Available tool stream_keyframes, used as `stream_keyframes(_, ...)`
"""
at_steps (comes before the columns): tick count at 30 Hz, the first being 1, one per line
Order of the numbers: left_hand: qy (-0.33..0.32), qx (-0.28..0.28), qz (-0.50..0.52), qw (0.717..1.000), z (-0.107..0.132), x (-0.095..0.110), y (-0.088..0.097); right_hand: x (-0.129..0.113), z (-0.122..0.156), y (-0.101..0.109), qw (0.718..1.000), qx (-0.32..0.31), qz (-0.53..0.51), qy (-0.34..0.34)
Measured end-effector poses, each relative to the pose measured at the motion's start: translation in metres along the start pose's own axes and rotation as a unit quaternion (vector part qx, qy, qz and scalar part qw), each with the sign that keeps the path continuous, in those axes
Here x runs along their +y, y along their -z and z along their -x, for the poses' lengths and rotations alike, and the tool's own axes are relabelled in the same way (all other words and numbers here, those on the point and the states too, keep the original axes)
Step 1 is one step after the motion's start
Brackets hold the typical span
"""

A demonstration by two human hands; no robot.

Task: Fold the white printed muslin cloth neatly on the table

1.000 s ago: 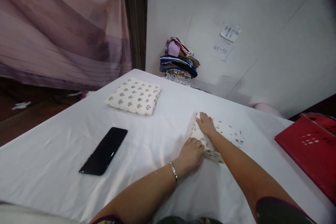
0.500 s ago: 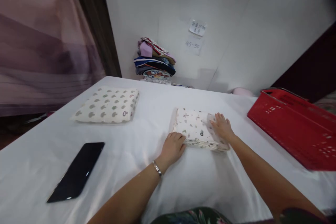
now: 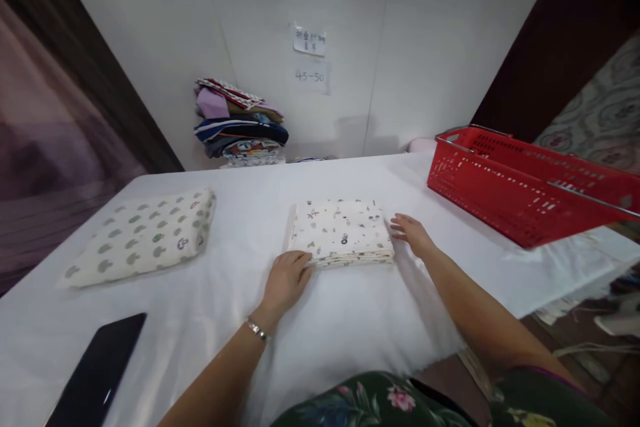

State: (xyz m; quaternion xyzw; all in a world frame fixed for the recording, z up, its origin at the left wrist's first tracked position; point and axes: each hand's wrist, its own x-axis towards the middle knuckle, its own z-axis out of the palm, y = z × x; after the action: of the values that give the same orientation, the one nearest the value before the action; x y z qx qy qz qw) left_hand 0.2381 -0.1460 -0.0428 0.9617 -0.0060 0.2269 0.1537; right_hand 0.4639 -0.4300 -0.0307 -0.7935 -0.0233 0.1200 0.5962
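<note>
A white folded cloth (image 3: pixel 343 230) with small scattered prints lies flat in the middle of the table, its stacked layers showing along the near edge. My left hand (image 3: pixel 286 280), a silver bracelet at its wrist, has fingers and thumb closed about the near left corner of this cloth. Just beside the right edge is my right hand (image 3: pixel 413 235), open, fingers apart and nothing in them. Farther left lies another folded cloth (image 3: pixel 150 233), cream with grey mushroom prints.
A dark phone-like slab (image 3: pixel 97 373) lies at the near left of the white-covered table (image 3: pixel 240 213). On the right stands a red perforated basket (image 3: pixel 510 180) with metal handles. Beyond the far edge, a pile of folded clothes (image 3: pixel 243 127) rises against the wall with paper notes (image 3: pixel 310 57).
My right hand has come off the top of the folded cloth to beside its right edge. My left hand stays at the near left corner. The view has turned right.
</note>
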Motion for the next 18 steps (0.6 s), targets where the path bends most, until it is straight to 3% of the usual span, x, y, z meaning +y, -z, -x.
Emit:
stream_keyframes(4, -0.003, 0.003, -0.029, 1.000, -0.023, 0.015, 0.008, 0.013, 0.033, 0.011, 0.990, -0.093, -0.076, -0.079)
stream_keyframes(8, -0.055, -0.017, -0.010, 0.998, -0.055, 0.058, 0.004, 0.017, 0.050, 0.006, 0.976, -0.163, -0.095, -0.106)
stream_keyframes(13, -0.123, -0.098, 0.025, 0.987, -0.081, 0.112, -0.028, 0.023, 0.051, 0.002, 0.968, -0.159, -0.179, -0.082)
stream_keyframes(18, -0.097, -0.123, 0.043, 0.987, -0.095, 0.126, -0.060, 0.027, 0.055, 0.011, 0.965, -0.176, -0.191, -0.034)
